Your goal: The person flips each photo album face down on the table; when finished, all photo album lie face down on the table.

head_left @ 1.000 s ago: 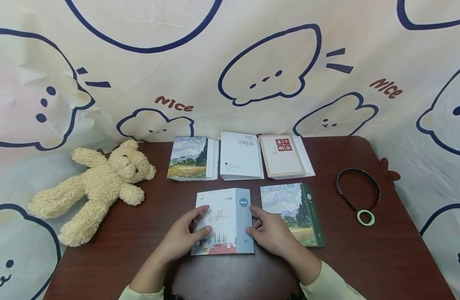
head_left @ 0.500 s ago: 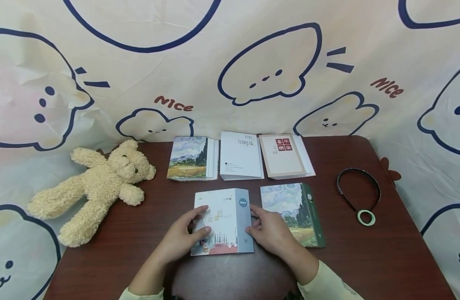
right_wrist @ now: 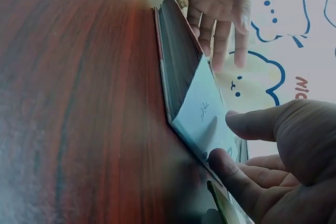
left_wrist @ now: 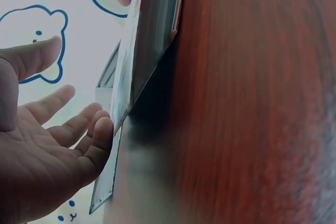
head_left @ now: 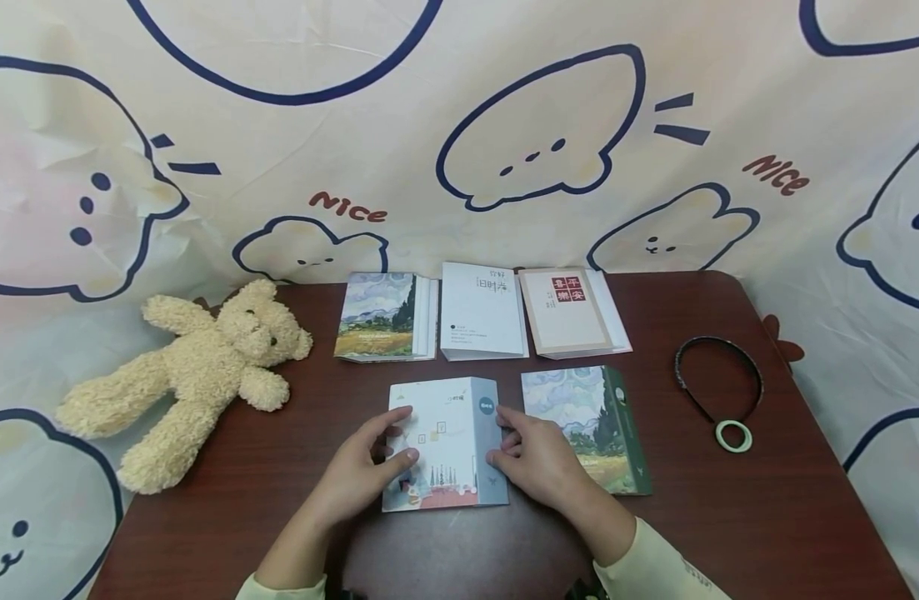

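A white photo album [head_left: 447, 437] with a blue spine and a printed town scene lies before me on the table, its spine side facing right. At its left edge is my left hand [head_left: 362, 467], with thumb and fingers spread apart; in the left wrist view some fingertips [left_wrist: 105, 127] touch the edge. My right hand [head_left: 545, 467] rests by the spine [right_wrist: 202, 106], thumb and fingers apart, a fingertip [right_wrist: 223, 161] against or very near it. Page edges show from below in the right wrist view. Just beyond the right hand lies a landscape-painted album [head_left: 567, 400] with a green spine.
Behind stand a painted-cover album [head_left: 375, 317], a white one [head_left: 480, 317] and a beige one [head_left: 567, 321] with red characters. A teddy bear [head_left: 204, 367] lies left. A black cord with a pale green ring [head_left: 732, 436] lies right on the brown table [head_left: 729, 517].
Almost nothing moves. My left fingers shift slightly left and up at the white album's edge, and the album has moved a tiny bit. The right hand stays by the spine.
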`<state>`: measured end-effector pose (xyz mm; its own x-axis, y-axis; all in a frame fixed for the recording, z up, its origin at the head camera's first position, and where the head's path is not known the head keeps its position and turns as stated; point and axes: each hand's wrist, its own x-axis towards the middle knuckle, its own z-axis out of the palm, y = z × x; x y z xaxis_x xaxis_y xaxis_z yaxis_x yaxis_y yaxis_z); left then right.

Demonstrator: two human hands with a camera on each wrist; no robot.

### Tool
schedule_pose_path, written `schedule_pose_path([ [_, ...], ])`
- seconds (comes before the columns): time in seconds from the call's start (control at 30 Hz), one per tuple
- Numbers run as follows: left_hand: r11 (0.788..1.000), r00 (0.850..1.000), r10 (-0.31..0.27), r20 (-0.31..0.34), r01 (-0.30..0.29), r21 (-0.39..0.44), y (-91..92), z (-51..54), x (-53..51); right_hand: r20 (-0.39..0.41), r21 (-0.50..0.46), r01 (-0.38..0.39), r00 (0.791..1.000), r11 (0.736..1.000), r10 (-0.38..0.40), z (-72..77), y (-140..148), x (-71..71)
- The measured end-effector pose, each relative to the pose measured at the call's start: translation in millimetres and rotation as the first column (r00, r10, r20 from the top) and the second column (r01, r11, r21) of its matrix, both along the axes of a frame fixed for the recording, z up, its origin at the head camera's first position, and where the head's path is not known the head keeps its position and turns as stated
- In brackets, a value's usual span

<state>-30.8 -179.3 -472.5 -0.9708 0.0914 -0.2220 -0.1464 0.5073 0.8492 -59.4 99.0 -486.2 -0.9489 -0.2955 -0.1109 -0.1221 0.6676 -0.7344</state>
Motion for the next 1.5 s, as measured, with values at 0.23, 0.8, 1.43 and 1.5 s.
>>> schedule_pose_path([
  [0.23,1.0,0.999,-0.001,-0.055,0.001,0.002,-5.0,-0.1,-5.9,-0.018,-0.036,-0.002,1.0,0.999,0.002,2.9,-4,-6.5],
  [0.8,0.998,0.993,0.062,-0.101,-0.065,-0.028,-34.9,2.7,-22.6,-0.09,-0.112,-0.044,0.995,0.993,0.034,9.6,-43,-33.5],
  [1.43,0.97,0.97,0.234,-0.064,-0.228,0.083,-67.2,2.9,-59.0,-0.17,-0.065,-0.109,0.981,0.992,0.097,8.7,-92,-67.2],
  [1.5,0.967,0.969,0.243,-0.052,-0.238,0.09,-69.8,1.4,-63.6,-0.17,-0.057,-0.136,0.977,0.989,0.125,7.5,-97,-70.9],
])
